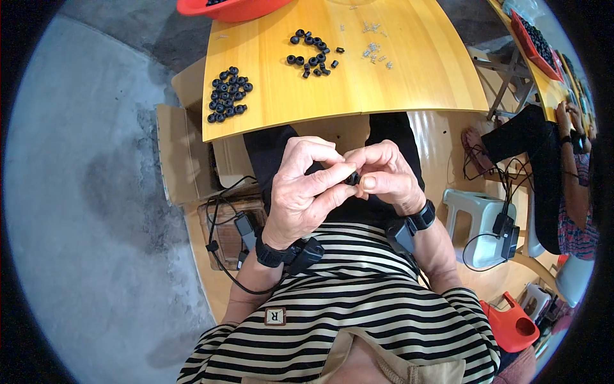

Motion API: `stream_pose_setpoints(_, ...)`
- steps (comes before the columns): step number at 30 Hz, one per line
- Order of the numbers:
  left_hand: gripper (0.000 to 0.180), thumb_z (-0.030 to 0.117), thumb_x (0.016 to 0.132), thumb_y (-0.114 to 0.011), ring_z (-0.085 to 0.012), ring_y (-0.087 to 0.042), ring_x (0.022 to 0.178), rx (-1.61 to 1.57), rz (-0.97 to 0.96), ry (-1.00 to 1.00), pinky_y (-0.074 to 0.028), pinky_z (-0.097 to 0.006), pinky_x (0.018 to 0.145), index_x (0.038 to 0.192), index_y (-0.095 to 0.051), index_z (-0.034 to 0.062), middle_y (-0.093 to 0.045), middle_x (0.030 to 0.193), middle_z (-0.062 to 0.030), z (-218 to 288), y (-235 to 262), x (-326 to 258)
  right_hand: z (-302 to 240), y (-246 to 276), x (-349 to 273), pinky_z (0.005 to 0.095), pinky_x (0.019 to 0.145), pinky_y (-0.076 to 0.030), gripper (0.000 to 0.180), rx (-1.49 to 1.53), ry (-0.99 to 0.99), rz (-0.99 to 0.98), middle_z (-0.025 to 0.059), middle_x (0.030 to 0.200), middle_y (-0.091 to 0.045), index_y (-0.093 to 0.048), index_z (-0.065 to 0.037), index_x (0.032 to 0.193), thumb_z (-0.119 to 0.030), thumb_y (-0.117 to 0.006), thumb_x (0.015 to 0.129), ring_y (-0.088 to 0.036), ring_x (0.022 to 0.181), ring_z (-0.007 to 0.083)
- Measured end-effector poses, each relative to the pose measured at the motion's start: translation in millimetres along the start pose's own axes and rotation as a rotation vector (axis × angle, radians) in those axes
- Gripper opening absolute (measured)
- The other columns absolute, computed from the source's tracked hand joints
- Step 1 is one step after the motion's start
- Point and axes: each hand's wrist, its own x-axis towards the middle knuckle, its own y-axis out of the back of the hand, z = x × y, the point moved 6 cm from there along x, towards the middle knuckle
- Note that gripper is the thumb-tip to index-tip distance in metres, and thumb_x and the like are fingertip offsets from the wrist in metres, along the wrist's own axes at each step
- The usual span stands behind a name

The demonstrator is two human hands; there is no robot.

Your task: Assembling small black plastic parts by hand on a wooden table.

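Note:
My left hand and my right hand meet above my lap, just in front of the table's near edge. Between their fingertips they pinch a small black round part, mostly hidden by the thumbs and fingers. It resembles the black knob-like parts clustered at the table's left corner. A looser group of black parts, some round and some small cylinders, lies farther back. To its right are scattered small clear or silvery pieces, too small to name.
The yellow wooden table spans ahead, with a red basin at its far left. An open cardboard box stands left below. Cables hang by my left arm. At right are a white stool and another person seated at a second table.

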Motion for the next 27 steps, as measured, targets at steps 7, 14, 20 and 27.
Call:
stream_pose_setpoints(7, 0.033, 0.003, 0.064, -0.08, -0.0258, -0.056, 0.091, -0.067, 0.044, 0.039, -0.048, -0.035, 0.078, 0.096, -0.072, 0.0039, -0.061, 0.093, -0.0058, -3.2, -1.6, -3.5, 2.8, -10.6, -0.7, 0.0203, 0.05, -0.031, 0.016, -0.065, 0.07, 0.104, -0.0032, 0.063, -0.052, -0.057, -0.004, 0.074, -0.015, -0.067, 0.08, -0.042, 0.056, 0.003)
stream_pose_setpoints(14, 0.035, 0.0, 0.064, -0.08, -0.0251, -0.057, 0.089, -0.016, 0.051, 0.028, -0.047, -0.034, 0.077, 0.098, -0.07, 0.0025, -0.059, 0.093, -0.0073, -7.5, -5.8, -9.1, 19.4, -9.3, 3.6, 0.0204, 0.047, -0.026, 0.015, 0.167, 0.003, 0.105, -0.0062, 0.062, -0.049, -0.057, -0.007, 0.073, -0.017, -0.064, 0.081, -0.036, 0.053, 0.0016)
stream_pose_setpoints(20, 0.034, 0.001, 0.064, -0.081, -0.0234, -0.059, 0.085, -0.022, -0.015, -0.002, -0.048, -0.034, 0.075, 0.096, -0.071, 0.0028, -0.062, 0.09, -0.0054, 2.9, -9.1, -0.2, 19.4, -6.5, 2.1, 0.0204, 0.049, -0.025, 0.014, 0.069, 0.027, 0.088, -0.0063, 0.063, -0.051, -0.058, -0.008, 0.072, -0.016, -0.066, 0.081, -0.038, 0.055, 0.0021)
stream_pose_setpoints(27, 0.025, -0.003, 0.066, -0.076, -0.0245, -0.06, 0.084, -0.066, -0.016, 0.063, -0.05, -0.033, 0.072, 0.091, -0.07, 0.0008, -0.063, 0.09, -0.0069, -2.0, -9.8, -4.5, 12.6, -12.2, -1.1, 0.0208, 0.047, -0.023, 0.015, 0.12, -0.032, 0.063, -0.0064, 0.061, -0.048, -0.057, -0.008, 0.071, -0.016, -0.066, 0.08, -0.035, 0.052, 0.0024)
